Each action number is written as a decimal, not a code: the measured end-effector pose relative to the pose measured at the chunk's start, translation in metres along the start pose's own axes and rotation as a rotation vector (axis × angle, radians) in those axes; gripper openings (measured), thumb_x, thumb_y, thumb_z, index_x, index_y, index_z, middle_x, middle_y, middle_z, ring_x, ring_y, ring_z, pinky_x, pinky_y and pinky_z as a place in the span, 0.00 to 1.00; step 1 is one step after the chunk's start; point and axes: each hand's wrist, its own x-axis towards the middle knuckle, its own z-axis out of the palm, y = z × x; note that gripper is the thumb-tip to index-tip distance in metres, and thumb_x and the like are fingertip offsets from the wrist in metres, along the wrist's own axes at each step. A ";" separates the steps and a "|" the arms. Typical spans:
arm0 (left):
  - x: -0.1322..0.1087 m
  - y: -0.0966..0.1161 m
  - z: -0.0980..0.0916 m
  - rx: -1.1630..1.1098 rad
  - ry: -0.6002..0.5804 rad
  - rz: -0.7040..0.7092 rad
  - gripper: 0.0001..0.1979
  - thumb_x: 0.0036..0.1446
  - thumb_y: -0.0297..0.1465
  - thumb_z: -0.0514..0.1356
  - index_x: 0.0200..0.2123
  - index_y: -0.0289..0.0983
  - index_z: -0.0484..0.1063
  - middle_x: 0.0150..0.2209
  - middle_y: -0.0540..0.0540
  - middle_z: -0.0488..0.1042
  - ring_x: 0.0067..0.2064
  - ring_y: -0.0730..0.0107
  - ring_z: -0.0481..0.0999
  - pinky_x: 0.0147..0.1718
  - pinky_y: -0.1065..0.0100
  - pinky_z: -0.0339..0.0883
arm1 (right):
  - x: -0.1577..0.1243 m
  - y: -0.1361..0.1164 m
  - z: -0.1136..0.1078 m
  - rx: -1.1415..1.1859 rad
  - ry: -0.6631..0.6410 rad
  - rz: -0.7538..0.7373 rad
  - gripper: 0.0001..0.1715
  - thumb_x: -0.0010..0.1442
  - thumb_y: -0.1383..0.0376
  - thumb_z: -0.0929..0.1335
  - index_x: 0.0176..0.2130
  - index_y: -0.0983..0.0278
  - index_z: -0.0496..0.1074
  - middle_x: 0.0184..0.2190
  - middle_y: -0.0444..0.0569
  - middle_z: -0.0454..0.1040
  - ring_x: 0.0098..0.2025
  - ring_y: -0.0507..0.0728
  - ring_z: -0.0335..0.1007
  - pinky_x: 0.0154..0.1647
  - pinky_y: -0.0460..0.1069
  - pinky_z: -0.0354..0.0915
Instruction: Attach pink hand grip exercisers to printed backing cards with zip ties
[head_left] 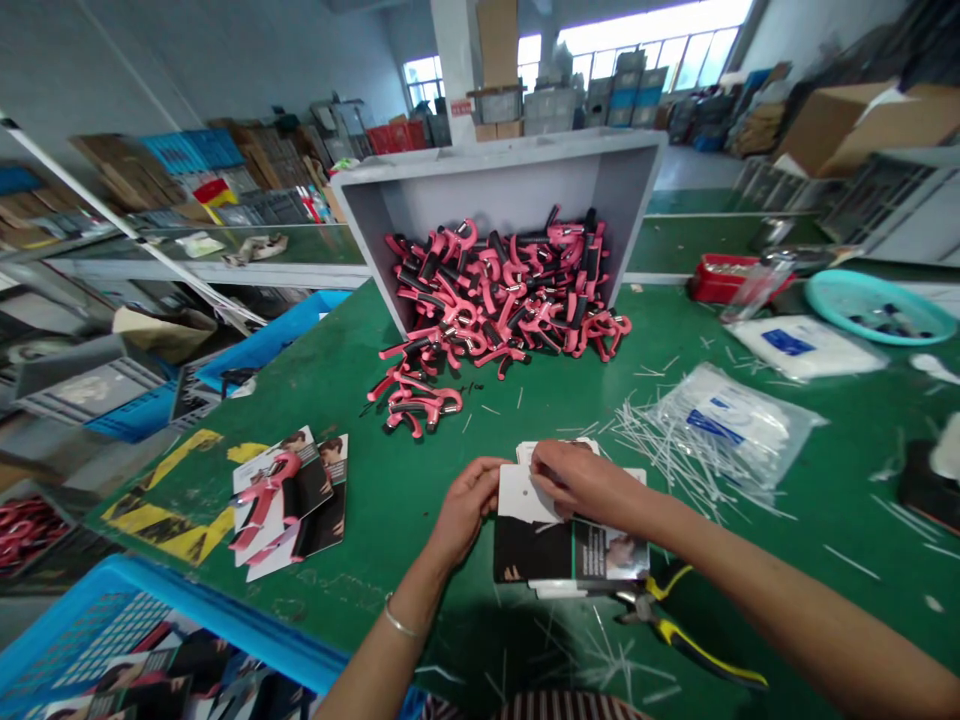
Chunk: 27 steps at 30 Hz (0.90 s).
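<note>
My left hand [466, 505] grips the left edge of a stack of printed backing cards [559, 548] lying on the green table [390, 500]. My right hand [581, 480] pinches the white top of the uppermost card from above. Beyond the cards lies a heap of pink-and-black hand grippers [499, 300], spilling from a tipped grey bin [495, 180]. At the left, a few finished cards with pink grippers attached [289, 495] lie overlapped.
Yellow-handled pliers [679, 630] lie under my right forearm. White cable ties [675, 450] and plastic bags [739, 420] are scattered on the right, with a teal bowl [881, 305] and a red tray [724, 278] behind. A blue crate [150, 640] with cards stands at the near left.
</note>
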 end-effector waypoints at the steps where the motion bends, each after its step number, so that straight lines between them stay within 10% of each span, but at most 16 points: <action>1: -0.003 -0.008 -0.004 0.003 0.004 0.015 0.16 0.58 0.40 0.60 0.43 0.34 0.74 0.30 0.50 0.73 0.27 0.76 0.67 0.29 0.74 0.61 | 0.000 0.002 0.003 0.003 0.001 -0.009 0.03 0.63 0.70 0.63 0.37 0.64 0.66 0.32 0.47 0.69 0.33 0.54 0.63 0.35 0.47 0.57; 9: -0.002 -0.024 -0.005 0.257 -0.030 0.115 0.09 0.55 0.34 0.62 0.36 0.34 0.73 0.28 0.52 0.70 0.30 0.73 0.68 0.30 0.73 0.62 | 0.000 0.007 0.012 0.118 -0.068 0.038 0.02 0.60 0.70 0.65 0.35 0.65 0.67 0.30 0.46 0.71 0.30 0.53 0.64 0.32 0.46 0.57; 15: -0.026 -0.019 -0.013 0.901 -0.070 0.214 0.08 0.58 0.24 0.55 0.33 0.37 0.75 0.33 0.48 0.70 0.37 0.68 0.70 0.40 0.67 0.62 | -0.020 0.032 0.016 0.249 -0.133 0.023 0.05 0.63 0.64 0.67 0.39 0.64 0.71 0.36 0.49 0.74 0.38 0.55 0.69 0.40 0.48 0.62; 22: -0.071 0.001 -0.025 0.528 -0.400 0.224 0.16 0.64 0.25 0.54 0.52 0.40 0.72 0.41 0.44 0.73 0.43 0.68 0.74 0.44 0.66 0.68 | -0.025 0.043 0.021 0.698 -0.053 0.215 0.09 0.60 0.60 0.70 0.36 0.63 0.73 0.33 0.45 0.74 0.35 0.53 0.68 0.36 0.47 0.62; 27: -0.059 0.026 -0.009 0.608 -0.152 0.396 0.12 0.63 0.26 0.57 0.45 0.43 0.77 0.41 0.45 0.72 0.43 0.70 0.74 0.43 0.68 0.68 | -0.014 0.033 0.010 1.065 -0.043 0.270 0.13 0.56 0.58 0.73 0.34 0.64 0.71 0.28 0.41 0.69 0.28 0.49 0.61 0.28 0.45 0.56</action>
